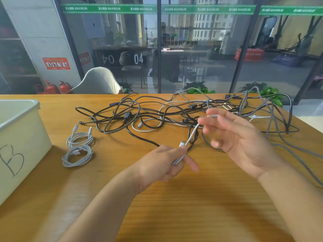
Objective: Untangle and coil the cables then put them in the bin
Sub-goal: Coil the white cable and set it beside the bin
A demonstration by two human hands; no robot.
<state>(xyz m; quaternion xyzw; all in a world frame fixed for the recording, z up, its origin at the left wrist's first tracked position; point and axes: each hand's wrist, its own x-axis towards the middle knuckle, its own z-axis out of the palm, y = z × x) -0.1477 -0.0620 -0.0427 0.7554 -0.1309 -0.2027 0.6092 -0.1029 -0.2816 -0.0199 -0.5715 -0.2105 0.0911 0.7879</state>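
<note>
A tangle of black, braided grey and white cables [174, 112] sprawls across the far half of the wooden table [192, 198]. My left hand [164, 163] grips the plug end of a white cable [192, 135], which runs up to my right hand [232, 135]. The right hand is blurred, its fingers spread, with the white cable passing over the fingertips. Two coiled white cables [78, 149] lie on the table left of my hands. A pale plastic bin [19, 137] marked with a handwritten B stands at the left edge.
The table's far edge meets a glass wall; a pale chair back [99, 81] and green plants [269, 91] stand just behind it. Braided cable loops trail toward the table's right edge. Bare wood lies in front of my arms.
</note>
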